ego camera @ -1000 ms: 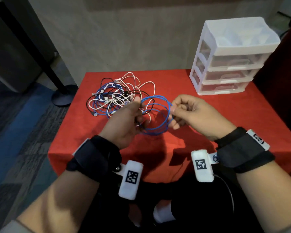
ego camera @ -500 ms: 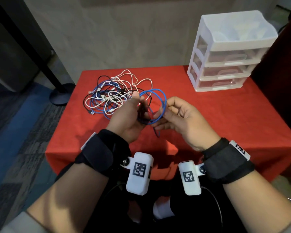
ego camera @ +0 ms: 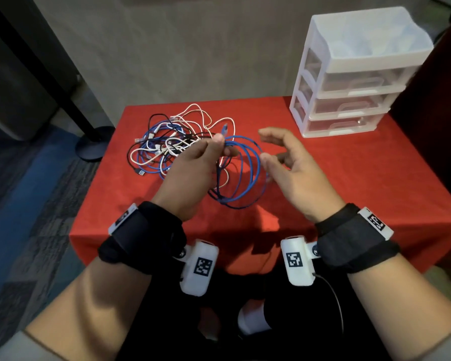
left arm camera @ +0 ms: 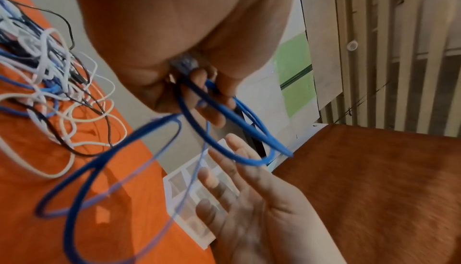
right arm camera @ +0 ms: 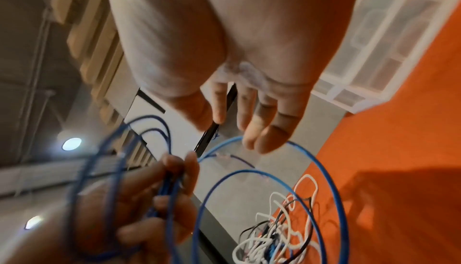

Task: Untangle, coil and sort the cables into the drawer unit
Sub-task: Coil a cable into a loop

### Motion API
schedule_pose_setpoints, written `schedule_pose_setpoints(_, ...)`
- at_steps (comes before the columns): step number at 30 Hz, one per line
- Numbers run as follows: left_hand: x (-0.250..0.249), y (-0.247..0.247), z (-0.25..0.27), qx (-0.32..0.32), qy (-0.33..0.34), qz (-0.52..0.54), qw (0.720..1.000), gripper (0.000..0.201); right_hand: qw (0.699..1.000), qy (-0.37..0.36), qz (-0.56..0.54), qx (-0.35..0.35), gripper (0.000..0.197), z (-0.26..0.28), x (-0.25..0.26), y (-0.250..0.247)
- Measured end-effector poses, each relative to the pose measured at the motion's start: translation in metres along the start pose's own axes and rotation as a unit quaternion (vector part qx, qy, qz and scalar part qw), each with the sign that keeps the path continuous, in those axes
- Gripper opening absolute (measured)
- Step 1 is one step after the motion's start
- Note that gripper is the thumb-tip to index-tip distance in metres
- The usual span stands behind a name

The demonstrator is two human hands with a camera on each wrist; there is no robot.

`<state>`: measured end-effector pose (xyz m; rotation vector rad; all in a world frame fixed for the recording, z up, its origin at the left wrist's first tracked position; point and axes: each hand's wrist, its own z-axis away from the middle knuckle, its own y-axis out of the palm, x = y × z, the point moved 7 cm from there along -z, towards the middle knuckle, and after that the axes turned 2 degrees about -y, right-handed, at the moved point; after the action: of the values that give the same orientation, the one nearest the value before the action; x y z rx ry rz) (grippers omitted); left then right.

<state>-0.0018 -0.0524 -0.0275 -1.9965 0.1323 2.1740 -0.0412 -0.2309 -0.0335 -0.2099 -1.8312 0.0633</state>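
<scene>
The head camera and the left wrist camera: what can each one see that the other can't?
Only the head view shows both black wrist straps and the whole drawer unit. Only the left wrist view shows the plug tucked inside the left hand. Both show the blue cable, the cable pile, the open right hand and the red table.

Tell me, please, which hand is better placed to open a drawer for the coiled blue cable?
The right hand: it is open, holds nothing and is nearer the drawer unit. The left hand grips the blue cable coil.
</scene>
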Motion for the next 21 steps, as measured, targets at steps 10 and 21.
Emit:
schedule_pose_setpoints(10, -0.019, 0.018, 0.024, 0.211, -0.011, -0.094, 0.973, 0.032, 0.978, -0.047, 0.144, 0.143, 0.042, -0.007, 0.014, 0.009)
schedule_pose_setpoints(21, 0.022, -0.03, -0.014, 0.046, -0.124, 0.174, 0.976, 0.029, 0.997, -0.072, 0.028, -0.02, 0.002, -0.004, 0.022, -0.033)
